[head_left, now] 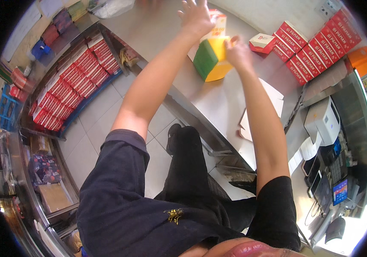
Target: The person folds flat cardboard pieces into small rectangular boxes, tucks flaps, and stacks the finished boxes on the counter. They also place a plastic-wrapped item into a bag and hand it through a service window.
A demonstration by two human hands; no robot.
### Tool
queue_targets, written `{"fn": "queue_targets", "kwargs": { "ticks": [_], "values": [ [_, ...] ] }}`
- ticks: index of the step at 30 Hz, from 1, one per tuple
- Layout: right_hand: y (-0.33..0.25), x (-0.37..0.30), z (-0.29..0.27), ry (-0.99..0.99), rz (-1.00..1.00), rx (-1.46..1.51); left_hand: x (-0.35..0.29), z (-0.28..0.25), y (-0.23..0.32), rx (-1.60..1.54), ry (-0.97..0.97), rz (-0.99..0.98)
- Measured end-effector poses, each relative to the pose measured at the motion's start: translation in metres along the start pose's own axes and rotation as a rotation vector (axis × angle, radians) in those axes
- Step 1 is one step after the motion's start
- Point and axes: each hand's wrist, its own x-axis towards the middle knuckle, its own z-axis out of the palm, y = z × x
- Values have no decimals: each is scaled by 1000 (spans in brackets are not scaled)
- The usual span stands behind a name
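A carton box with a green side and yellow faces sits on the steel table. A white and red panel rises at its far end. Over that panel my left hand reaches with its fingers spread, its thumb side close to or against the panel. At the right of the box, my right hand has its fingers curled at the upper yellow edge. It is a little blurred. Beside my right forearm lies a flat white carton sheet, partly hidden under the arm.
Red and white boxes are stacked at the table's back right, with one separate box nearby. More red boxes fill a low shelf at left. A white printer, phones and a keyboard occupy the right side.
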Motion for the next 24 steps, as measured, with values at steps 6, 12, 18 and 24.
{"fn": "queue_targets", "kwargs": {
  "ticks": [6, 12, 18, 24],
  "values": [
    [-11, -3, 9, -22, -140, -290, -28, -19, 4, -393, -352, 318],
    [74, -2, -6, -182, -298, 67, -50, 51, -42, -112, -851, 164],
    [163, -128, -107, -678, -116, -194, -10, 47, -58, -52, -1063, 360],
    [218, -223, -99, -535, -254, -149, -40, -5, -12, 31, -382, 682]
  ]
}}
